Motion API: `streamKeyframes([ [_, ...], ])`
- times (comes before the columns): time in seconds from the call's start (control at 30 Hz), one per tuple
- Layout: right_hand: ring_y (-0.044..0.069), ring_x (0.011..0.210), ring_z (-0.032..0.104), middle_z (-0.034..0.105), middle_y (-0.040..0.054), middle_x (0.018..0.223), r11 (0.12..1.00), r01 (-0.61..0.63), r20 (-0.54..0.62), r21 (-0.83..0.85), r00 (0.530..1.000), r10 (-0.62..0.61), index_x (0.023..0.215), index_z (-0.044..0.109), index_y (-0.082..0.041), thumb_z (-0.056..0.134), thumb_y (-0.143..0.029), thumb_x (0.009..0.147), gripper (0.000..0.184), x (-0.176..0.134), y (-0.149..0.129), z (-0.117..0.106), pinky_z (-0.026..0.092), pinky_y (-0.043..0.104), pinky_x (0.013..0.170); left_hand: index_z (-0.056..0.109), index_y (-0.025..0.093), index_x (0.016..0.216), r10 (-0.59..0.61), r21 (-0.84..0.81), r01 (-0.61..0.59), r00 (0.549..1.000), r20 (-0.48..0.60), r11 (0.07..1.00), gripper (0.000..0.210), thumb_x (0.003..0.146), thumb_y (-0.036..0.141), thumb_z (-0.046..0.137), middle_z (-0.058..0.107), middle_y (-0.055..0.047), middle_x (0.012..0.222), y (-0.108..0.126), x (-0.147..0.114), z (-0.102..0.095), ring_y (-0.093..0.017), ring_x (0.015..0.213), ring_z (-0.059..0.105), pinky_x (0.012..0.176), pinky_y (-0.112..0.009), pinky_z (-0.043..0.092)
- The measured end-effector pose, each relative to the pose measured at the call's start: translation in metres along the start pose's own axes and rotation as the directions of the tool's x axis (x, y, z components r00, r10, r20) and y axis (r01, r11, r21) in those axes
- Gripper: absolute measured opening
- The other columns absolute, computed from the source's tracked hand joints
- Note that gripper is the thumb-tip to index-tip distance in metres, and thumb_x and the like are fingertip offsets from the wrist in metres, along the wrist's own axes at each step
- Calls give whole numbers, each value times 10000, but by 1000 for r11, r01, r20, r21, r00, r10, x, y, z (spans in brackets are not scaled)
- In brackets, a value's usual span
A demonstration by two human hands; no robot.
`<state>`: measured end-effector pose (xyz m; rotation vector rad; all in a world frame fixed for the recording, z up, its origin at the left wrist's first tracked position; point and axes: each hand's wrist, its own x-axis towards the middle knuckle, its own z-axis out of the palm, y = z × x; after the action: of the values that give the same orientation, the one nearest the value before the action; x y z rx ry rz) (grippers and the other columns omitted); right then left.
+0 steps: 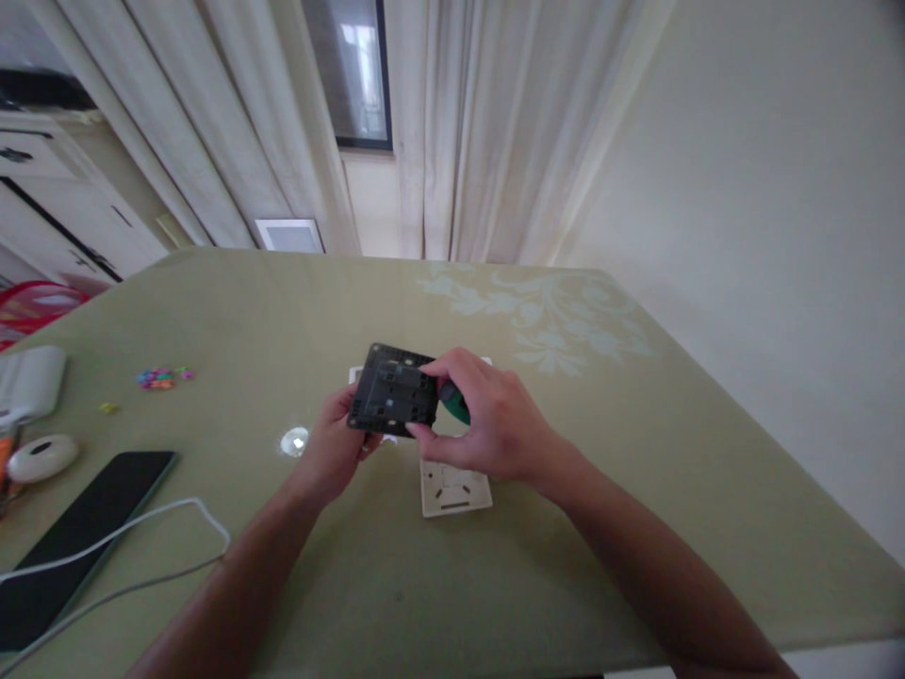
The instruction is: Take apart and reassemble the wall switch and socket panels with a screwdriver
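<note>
From where I stand, both bare hands are at work above the pale green table (566, 575); a square, black, plastic-looking plate (392, 396) with moulded recesses is held up between them, tilted and clear of the tabletop; the left hand (331, 445) grips its left edge, fingers curled partly behind it, though I cannot tell where that thumb presses; the right hand (499, 415) pinches the opposite end, thumb at the lower edge and forefinger by the upper corner; a rounded black-and-green object (456, 404), perhaps a tool handle, shows within the curve of that right hand, its far end hidden; below lies a flat, cream-white slotted panel (456, 495), partly covered by the right hand, and other white edges peep out behind the black plate, too hidden to name; off to the left a dark, flat phone (85, 514) lies under a white cable (190, 501); the step in hand looks to be steadying or turning the black plate; any further move, I judge, calls for a firm left-hand hold, so the right fingers can shift without letting it slip.
</note>
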<state>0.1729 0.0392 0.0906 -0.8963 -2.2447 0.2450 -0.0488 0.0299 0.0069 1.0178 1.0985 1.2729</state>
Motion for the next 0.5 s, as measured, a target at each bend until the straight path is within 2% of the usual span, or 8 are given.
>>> streamKeyframes([
  [0.03, 174, 808, 664, 732, 54, 1032, 1000, -15, -23, -5, 1000, 15, 1169, 605, -188, 757, -372, 847, 401, 2, 3, -6, 483, 298, 697, 601, 224, 725, 19, 77, -18, 1000, -11, 997, 339, 825, 465, 817, 472, 74, 500, 4, 3, -2, -84, 406, 380, 386, -181, 277],
  [0.1, 177, 828, 669, 724, 46, 1015, 999, -28, -83, -17, 996, 27, 1149, 604, -189, 770, -352, 835, 390, 5, 7, -19, 497, 301, 714, 572, 220, 706, 91, 303, -82, 996, -15, 949, 406, 929, 535, 698, 469, 62, 511, 9, 10, -8, -92, 412, 373, 399, -200, 271],
  [0.17, 174, 831, 668, 717, 35, 999, 999, -24, -153, -33, 988, 19, 1131, 600, -195, 783, -347, 826, 387, 6, 10, -31, 506, 300, 725, 566, 222, 707, 200, 598, -150, 980, -18, 787, 454, 995, 572, 559, 519, 34, 555, 13, 16, -16, -121, 469, 448, 461, -230, 333],
  [0.23, 170, 822, 662, 716, 28, 993, 999, -21, -204, -48, 979, 11, 1118, 594, -204, 792, -355, 822, 387, 6, 11, -40, 509, 300, 729, 599, 222, 726, 271, 777, -157, 962, -18, 610, 446, 1003, 558, 503, 577, 8, 593, 15, 22, -25, -154, 535, 508, 535, -259, 362],
  [0.3, 169, 814, 657, 717, 26, 993, 998, -24, -230, -55, 973, 11, 1115, 591, -211, 789, -361, 824, 382, 5, 10, -47, 509, 302, 729, 631, 224, 724, 278, 838, -140, 960, -15, 527, 402, 962, 536, 545, 604, -3, 599, 17, 29, -31, -176, 563, 519, 576, -280, 341],
  [0.4, 171, 814, 661, 718, 25, 991, 999, -30, -238, -45, 971, 19, 1111, 591, -213, 786, -374, 828, 380, 4, 7, -54, 506, 306, 722, 622, 238, 654, 250, 873, -132, 968, 12, 470, 356, 883, 510, 628, 601, -9, 571, 21, 45, -35, -195, 561, 503, 599, -298, 302],
  [0.5, 177, 832, 669, 715, 29, 997, 999, -16, -244, -30, 970, 8, 1110, 585, -205, 787, -376, 826, 388, 3, 4, -57, 509, 311, 727, 617, 248, 612, 226, 885, -120, 974, 17, 449, 305, 806, 465, 709, 629, -22, 574, 25, 66, -35, -222, 586, 555, 615, -305, 333],
])
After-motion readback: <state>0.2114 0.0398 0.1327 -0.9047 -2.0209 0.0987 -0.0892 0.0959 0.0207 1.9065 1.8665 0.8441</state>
